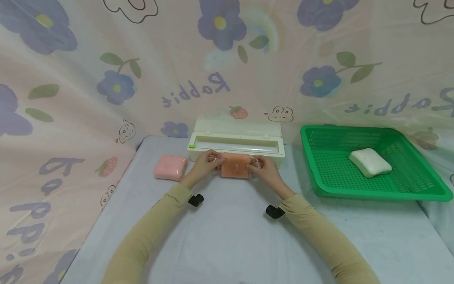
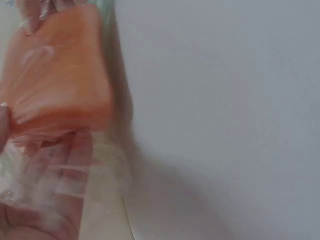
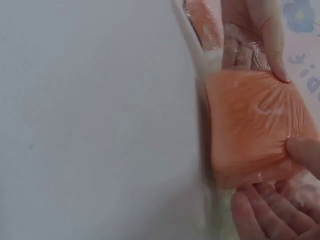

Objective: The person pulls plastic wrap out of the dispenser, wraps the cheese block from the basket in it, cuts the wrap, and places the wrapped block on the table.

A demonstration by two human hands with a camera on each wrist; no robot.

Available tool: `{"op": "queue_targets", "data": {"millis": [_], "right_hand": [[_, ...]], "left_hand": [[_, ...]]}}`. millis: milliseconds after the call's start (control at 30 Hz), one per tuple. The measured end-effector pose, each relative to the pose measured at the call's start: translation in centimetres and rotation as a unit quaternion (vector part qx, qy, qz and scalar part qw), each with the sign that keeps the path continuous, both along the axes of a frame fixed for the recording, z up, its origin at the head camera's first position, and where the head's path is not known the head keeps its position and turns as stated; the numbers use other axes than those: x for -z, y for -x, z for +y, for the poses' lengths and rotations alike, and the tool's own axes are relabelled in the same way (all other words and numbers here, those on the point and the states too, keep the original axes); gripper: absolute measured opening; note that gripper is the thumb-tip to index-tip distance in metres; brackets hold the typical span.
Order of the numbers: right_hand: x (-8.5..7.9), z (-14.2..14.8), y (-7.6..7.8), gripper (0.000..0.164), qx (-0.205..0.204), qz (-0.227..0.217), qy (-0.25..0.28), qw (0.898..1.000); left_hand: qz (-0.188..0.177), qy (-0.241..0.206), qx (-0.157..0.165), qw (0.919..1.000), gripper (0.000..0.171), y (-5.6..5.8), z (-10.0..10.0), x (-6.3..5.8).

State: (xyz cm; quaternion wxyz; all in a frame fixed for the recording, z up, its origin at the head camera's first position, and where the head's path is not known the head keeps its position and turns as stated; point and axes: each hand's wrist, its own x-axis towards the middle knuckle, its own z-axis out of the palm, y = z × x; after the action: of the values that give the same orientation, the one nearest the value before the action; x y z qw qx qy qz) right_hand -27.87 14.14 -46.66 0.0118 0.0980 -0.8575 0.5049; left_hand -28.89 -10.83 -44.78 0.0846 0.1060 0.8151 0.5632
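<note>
Both hands hold an orange, rounded square block (image 1: 235,167) at its two sides, in front of the white box. Clear plastic film covers it, drawn into creases across the face in the right wrist view. My left hand (image 1: 203,166) grips its left side, thumb on the face and fingers behind. On the opposite side my right hand (image 1: 268,172) does the same, with its thumb pressing the film. Loose film (image 2: 60,187) spreads over the left hand's fingers in the left wrist view. A pink block (image 1: 170,167) with a glossy surface lies left of the left hand.
Behind the hands stands a white cling film dispenser (image 1: 280,146), lid raised, with a film roll inside and a small green piece at its left end. A green basket (image 1: 315,179) at the right holds a white block (image 1: 370,162). A patterned curtain (image 1: 248,86) hangs behind the table.
</note>
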Motion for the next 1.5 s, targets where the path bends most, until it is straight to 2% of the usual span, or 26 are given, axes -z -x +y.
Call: {"op": "queue_targets", "data": {"millis": [100,200,333,400,500,567,667,733,833,967,1100,1267,1333,1433,1500], "right_hand": [[0.1,-0.2,0.2,0.027,0.002,0.01,0.006,1.0],[0.2,-0.1,0.3,0.024,-0.013,0.009,0.017,1.0],[0.1,1.0,-0.5,0.033,-0.025,0.016,0.007,1.0],[0.0,1.9,-1.5,0.039,-0.011,0.029,-0.005,1.0],[-0.1,3.2,-3.2,0.044,0.04,0.044,-0.026,0.998],[0.0,3.8,-4.1,0.048,0.067,0.037,-0.035,0.996],[0.3,4.4,-4.6,0.06,0.09,-0.003,-0.041,0.995],[0.7,4.5,-4.4,0.071,0.094,-0.032,-0.033,0.995],[1.3,4.4,-3.8,0.082,0.089,-0.076,0.017,0.993],[1.6,4.1,-3.1,0.081,0.1,-0.12,0.084,0.984],[1.3,3.5,-2.8,0.063,0.114,-0.132,0.106,0.979],[0.9,3.2,-2.6,0.036,0.092,-0.114,0.124,0.981],[0.9,3.2,-2.5,0.033,0.084,-0.112,0.143,0.98],[0.9,3.2,-2.4,0.033,0.067,-0.118,0.183,0.974],[1.0,3.1,-2.3,0.032,0.059,-0.127,0.216,0.966]], "left_hand": [[0.005,0.002,-0.016,0.9999,0.031,0.2,0.1,0.1],[0.013,0.007,-0.032,0.9994,0.031,0.3,0.2,0.1],[0.042,0.027,-0.049,0.9976,0.033,-0.2,-0.1,0.2],[0.055,0.048,-0.072,0.9947,0.037,-0.9,-0.5,0.1],[0.068,0.093,-0.127,0.9852,0.045,-2.4,-1.5,-0.2],[0.059,0.116,-0.162,0.9782,0.051,-3.5,-2.1,-0.5],[0.016,0.135,-0.176,0.975,0.058,-4.5,-2.7,-0.6],[-0.03,0.119,-0.17,0.9777,0.067,-4.7,-2.7,-0.5],[-0.084,0.088,-0.163,0.979,0.08,-4.5,-2.2,-0.2],[-0.106,0.044,-0.184,0.9763,0.085,-3.9,-1.3,0.1],[-0.114,-0.011,-0.2,0.9731,0.075,-3.5,-0.8,0.5],[-0.096,-0.046,-0.202,0.9736,0.045,-3.4,-0.7,0.6],[-0.096,-0.064,-0.204,0.9721,0.035,-3.4,-0.7,0.6],[-0.105,-0.094,-0.208,0.9679,0.03,-3.3,-0.8,0.7],[-0.118,-0.141,-0.204,0.9616,0.029,-3.2,-0.9,0.8]]}}
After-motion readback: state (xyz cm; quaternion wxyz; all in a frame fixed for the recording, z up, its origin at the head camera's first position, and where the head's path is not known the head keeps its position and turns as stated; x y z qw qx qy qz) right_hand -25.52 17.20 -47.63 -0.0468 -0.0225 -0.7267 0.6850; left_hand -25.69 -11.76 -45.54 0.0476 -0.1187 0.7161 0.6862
